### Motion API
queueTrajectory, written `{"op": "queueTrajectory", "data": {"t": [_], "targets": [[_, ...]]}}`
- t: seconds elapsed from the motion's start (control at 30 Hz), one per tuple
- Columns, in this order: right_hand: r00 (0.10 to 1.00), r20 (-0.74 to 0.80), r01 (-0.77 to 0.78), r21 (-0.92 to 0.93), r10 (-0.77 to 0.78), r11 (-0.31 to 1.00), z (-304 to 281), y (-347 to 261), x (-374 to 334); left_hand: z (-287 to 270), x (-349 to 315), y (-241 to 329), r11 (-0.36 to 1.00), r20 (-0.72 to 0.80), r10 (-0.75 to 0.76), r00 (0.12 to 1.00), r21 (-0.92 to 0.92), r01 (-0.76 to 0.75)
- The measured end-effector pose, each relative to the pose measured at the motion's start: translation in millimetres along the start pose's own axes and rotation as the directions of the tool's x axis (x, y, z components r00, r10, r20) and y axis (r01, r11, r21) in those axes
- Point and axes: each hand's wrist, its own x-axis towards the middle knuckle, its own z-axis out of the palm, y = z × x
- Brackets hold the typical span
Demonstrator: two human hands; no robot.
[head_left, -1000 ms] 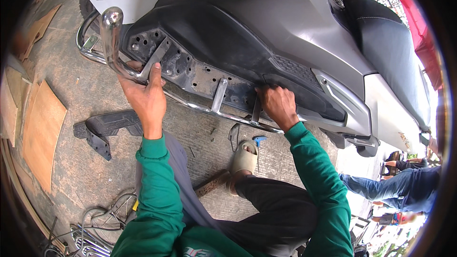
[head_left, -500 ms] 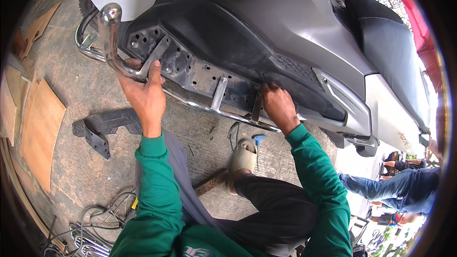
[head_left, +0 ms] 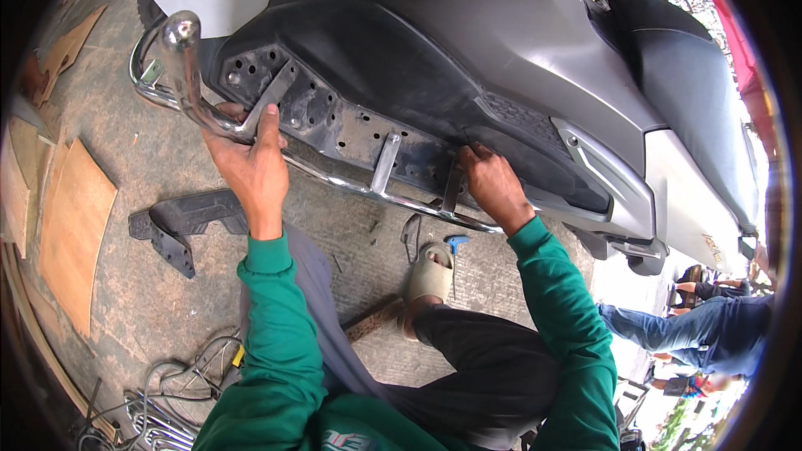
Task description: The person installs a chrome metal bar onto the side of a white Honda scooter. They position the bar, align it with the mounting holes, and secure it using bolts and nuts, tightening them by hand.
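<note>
We see a grey-and-black plastic-bodied scooter [head_left: 518, 42], its top cut off by the frame. Along the scooter's near side runs a curved, shiny chrome tube rail [head_left: 334, 179], its long axis following the scooter's length, its domed end upright near the scooter's front. We find the rail's rear end hard to make out past our right wrist. Our left hand [head_left: 252, 165] grips the rail by the scooter's front, thumb up, other fingers mostly hidden. Our right hand [head_left: 494, 184] is curled, palm down, beside the scooter's rearmost flat steel bracket [head_left: 452, 194]; we cannot tell what its fingertips hold.
</note>
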Motion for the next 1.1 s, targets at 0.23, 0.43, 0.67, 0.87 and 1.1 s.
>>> {"op": "queueTrajectory", "data": {"t": [0.23, 0.43, 0.67, 0.87, 1.1], "targets": [[1.000, -0.017, -0.007, 0.016, 0.008, 1.000, -6.0, -5.0, -1.6, -3.2, 3.3, -7.0, 1.000, -0.006, -0.012, 1.000, -0.013, 0.012], [0.995, 0.037, -0.092, -0.101, 0.096, 0.991, 4.7, -8.5, 2.5, -1.2, 2.3, -4.5, 1.000, -0.006, -0.013, 1.000, -0.014, 0.013], [0.997, -0.015, 0.069, -0.129, -0.072, 0.989, 2.0, -8.1, 1.2, -1.1, 2.9, -2.6, 1.000, 0.000, -0.011, 1.000, -0.014, 0.011], [0.996, 0.055, -0.059, -0.121, 0.066, 0.991, 3.5, -6.9, 3.2, 0.6, 1.3, -2.9, 1.000, -0.003, -0.022, 1.000, -0.015, 0.022], [0.994, 0.043, -0.092, -0.217, 0.104, 0.972, 13.1, -14.3, 2.8, -0.2, 2.3, -2.7, 1.000, -0.002, -0.008, 1.000, 0.009, 0.008]]}}
